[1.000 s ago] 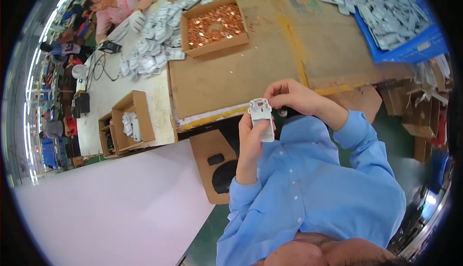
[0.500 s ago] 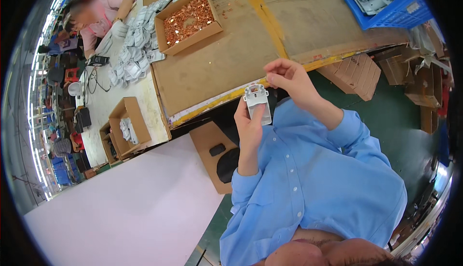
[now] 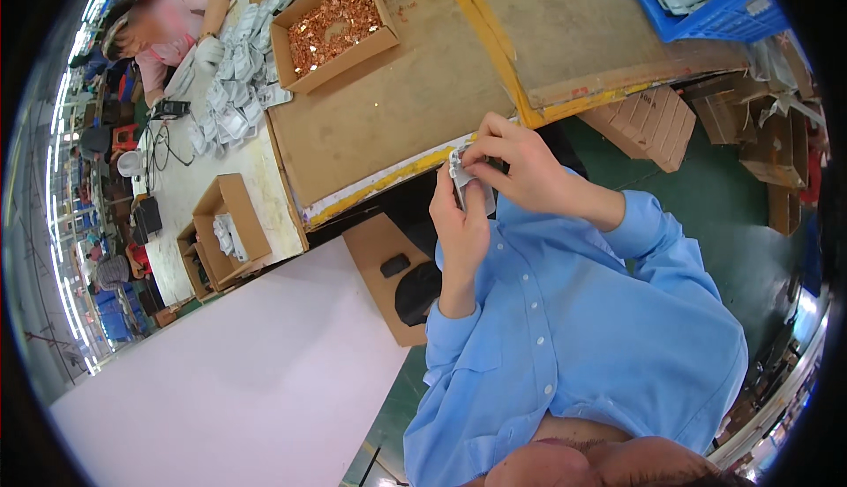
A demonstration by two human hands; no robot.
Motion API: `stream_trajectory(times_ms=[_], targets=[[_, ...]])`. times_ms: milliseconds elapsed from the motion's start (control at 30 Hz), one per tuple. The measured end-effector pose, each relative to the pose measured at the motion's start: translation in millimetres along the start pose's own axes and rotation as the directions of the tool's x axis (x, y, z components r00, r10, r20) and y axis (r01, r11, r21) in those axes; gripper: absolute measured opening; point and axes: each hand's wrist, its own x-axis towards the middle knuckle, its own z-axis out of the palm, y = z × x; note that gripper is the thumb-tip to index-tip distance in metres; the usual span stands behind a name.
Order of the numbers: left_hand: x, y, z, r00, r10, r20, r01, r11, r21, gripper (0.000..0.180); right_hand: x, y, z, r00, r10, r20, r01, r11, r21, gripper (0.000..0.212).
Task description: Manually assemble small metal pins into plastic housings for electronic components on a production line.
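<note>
In my left hand [image 3: 460, 227] is a small white plastic housing [image 3: 488, 198], gripped between thumb and fingers in front of the table's near edge. My right hand [image 3: 520, 168] bends over the upper end of that housing, its thumb and fingertips pinched together against it. Whatever those fingertips hold, if anything, is too small or hidden to make out. Much of the housing is covered by both hands.
A cardboard box of small copper-coloured pieces [image 3: 340, 28] stands on the cardboard-covered table [image 3: 423, 90]. White plastic parts [image 3: 231, 90] are heaped left of it, near a person in pink [image 3: 176, 24]. A blue crate [image 3: 723, 15] of similar parts stands far right.
My right hand has come down and left onto the upper end of the housing. The housing has turned in my left hand, showing less of its face.
</note>
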Motion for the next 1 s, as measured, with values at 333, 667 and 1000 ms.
stream_trajectory(times_ms=[333, 667, 1000], targets=[[-3.8, -4.0, -2.8, 0.998, -0.029, 0.058, 0.039, 0.984, -0.176, 0.032, 3.8, 11.2, -1.0, 0.966, 0.243, 0.087, -0.258, 0.893, 0.369, 0.026], [3.6, -11.8, 2.9, 0.999, -0.006, -0.034, 0.004, 0.999, -0.051, 0.026, 0.5, 10.9, 1.7, 0.985, 0.171, -0.020, -0.162, 0.960, 0.229, 0.020], [4.7, -1.7, 4.9, 0.999, -0.017, -0.044, 0.022, 0.991, 0.128, 0.025, 5.2, 7.4, -5.3, 0.974, 0.225, -0.010, -0.218, 0.954, 0.208, 0.017]])
